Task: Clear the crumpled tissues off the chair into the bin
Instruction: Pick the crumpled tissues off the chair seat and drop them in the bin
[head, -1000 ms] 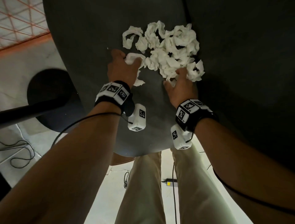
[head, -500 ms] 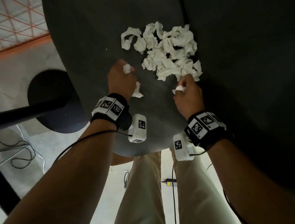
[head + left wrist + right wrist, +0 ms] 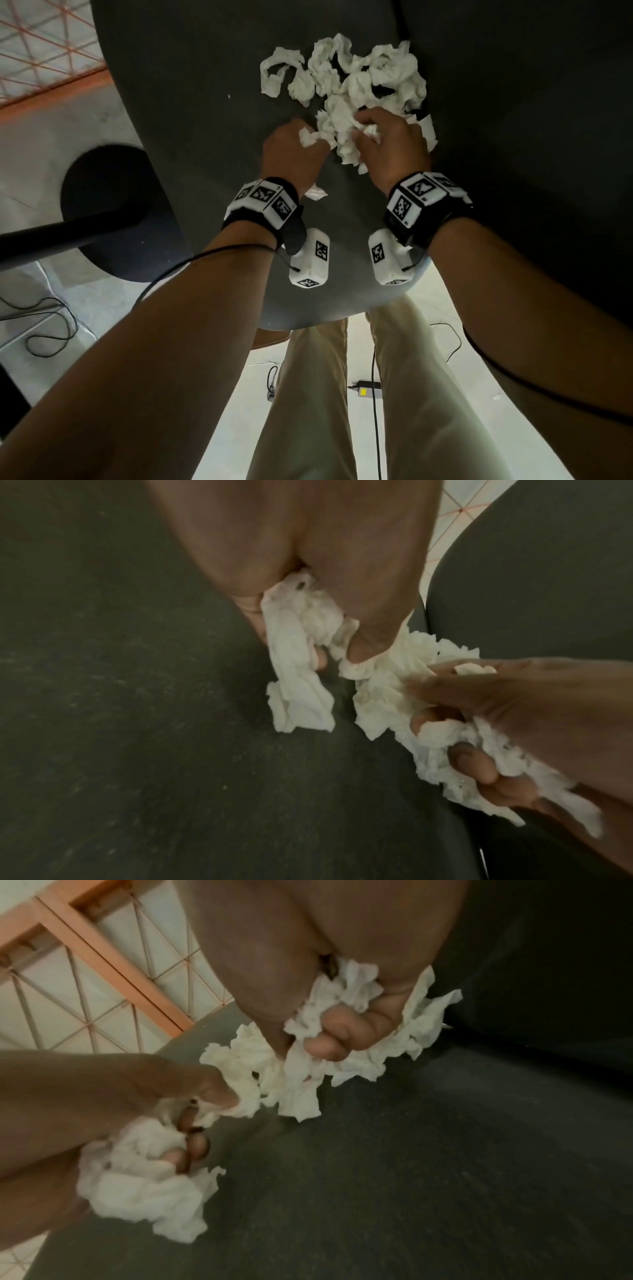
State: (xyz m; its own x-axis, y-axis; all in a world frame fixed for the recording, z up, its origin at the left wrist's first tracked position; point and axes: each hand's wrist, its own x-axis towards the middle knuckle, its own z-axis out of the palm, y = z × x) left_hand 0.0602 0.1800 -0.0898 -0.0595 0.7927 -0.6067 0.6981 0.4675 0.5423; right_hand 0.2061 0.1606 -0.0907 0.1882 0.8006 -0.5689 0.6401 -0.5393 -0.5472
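Observation:
A heap of white crumpled tissues lies on the dark grey chair seat. My left hand grips a wad of tissues at the heap's near edge, fingers curled round it. My right hand is close beside it, its fingers curled into more tissues from the heap. In the left wrist view the right hand clutches tissue just right of my left fingers. In the right wrist view the left hand holds a tissue bundle. A small tissue scrap sticks out under my left wrist. No bin shows.
The chair back rises dark on the right. A black round base with a pole stands on the floor at left. Cables and a small power adapter lie on the pale floor. An orange-lined grid is at far left.
Both hands had pulled back from the heap, each with a small tissue piece; now they have moved forward and together and dig into the heap's near edge while still holding tissue.

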